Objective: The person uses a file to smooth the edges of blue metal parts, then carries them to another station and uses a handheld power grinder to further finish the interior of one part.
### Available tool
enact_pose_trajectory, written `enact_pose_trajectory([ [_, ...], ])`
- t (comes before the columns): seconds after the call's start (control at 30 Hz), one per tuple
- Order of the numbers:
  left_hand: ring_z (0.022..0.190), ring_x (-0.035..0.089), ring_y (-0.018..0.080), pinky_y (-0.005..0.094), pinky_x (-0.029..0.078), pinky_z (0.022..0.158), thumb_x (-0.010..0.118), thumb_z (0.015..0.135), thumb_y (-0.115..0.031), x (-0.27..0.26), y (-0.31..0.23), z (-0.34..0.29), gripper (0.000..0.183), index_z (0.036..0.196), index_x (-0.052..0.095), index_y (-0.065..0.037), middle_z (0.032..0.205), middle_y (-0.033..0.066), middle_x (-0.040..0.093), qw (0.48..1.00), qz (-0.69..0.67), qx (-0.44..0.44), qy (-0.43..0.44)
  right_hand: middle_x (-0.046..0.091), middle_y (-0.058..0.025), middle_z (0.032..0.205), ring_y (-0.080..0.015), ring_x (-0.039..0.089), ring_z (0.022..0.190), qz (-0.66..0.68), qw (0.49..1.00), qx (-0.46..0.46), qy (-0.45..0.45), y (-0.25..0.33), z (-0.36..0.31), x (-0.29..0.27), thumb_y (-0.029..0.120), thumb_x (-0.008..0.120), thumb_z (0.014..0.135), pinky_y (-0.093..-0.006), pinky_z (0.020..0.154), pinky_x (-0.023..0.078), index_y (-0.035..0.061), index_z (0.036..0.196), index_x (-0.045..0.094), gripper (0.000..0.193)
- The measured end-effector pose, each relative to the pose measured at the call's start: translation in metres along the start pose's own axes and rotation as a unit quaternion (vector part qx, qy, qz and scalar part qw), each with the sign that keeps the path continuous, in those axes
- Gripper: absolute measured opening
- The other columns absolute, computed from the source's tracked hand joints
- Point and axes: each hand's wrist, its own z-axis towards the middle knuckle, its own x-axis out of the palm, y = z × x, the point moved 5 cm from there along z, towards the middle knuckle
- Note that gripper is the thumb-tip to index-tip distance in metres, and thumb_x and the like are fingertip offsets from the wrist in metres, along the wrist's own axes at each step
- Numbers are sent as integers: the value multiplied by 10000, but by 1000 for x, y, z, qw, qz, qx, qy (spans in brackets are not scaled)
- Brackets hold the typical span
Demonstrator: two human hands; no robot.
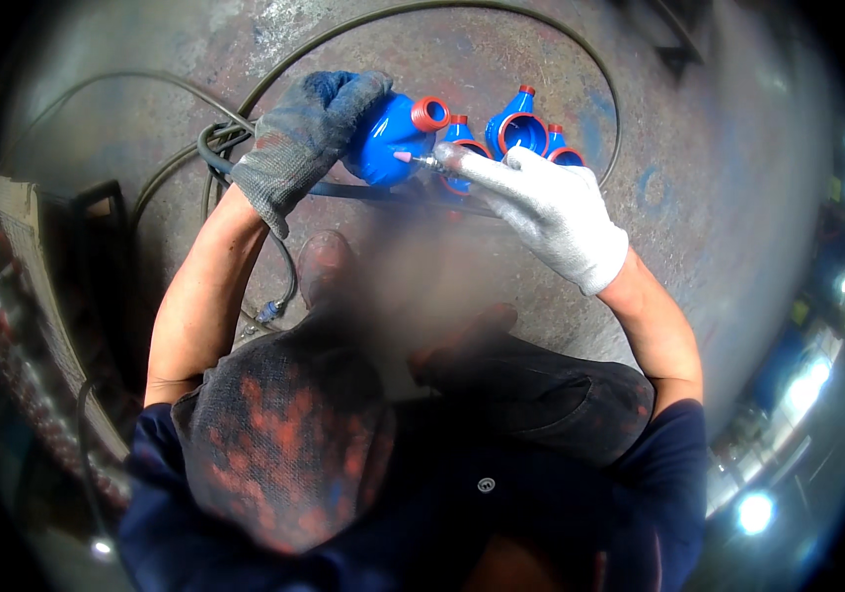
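Note:
My left hand (306,136), in a worn grey-blue glove, is closed around a glossy blue hollow fitting (376,148) with a red threaded neck (431,113). The neck points up and to the right. In a white glove, my right hand (549,202) grips a small rotary grinder (429,164), whose body is mostly hidden under the fingers. Its pinkish grinding stone (403,156) is at the fitting's side, below the neck; whether it touches, I cannot tell. Just beyond my right hand, several similar blue fittings (498,126) with red rims and necks stand on the floor.
A dark hose (616,91) loops over the stained concrete floor (679,212) around the fittings and tangles by my left wrist. A hose coupling (269,312) lies near my left shoe (327,259). Cardboard (23,222) stands at far left. My bent knees are close below my hands.

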Motion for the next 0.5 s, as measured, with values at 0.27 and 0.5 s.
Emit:
enact_pose_trajectory([
  [0.27, 905, 676, 347, 412, 553, 835, 599, 897, -48, 1, -13, -2, 354, 1235, 622, -150, 1001, 169, 673, 997, 77, 1, 13, 525, -43, 758, -204, 573, 603, 22, 999, 21, -23, 2, 1, -2, 175, 681, 896, -336, 507, 454, 274, 1355, 593, 479],
  [0.5, 940, 617, 138, 271, 494, 847, 592, 990, -366, 14, -3, -8, 455, 1271, 630, -11, 1063, 65, 675, 945, -218, -217, -110, 634, -75, 905, -254, 643, 702, 117, 987, 34, -101, -13, 0, 8, 152, 661, 916, -363, 576, 501, 172, 1355, 566, 450],
])
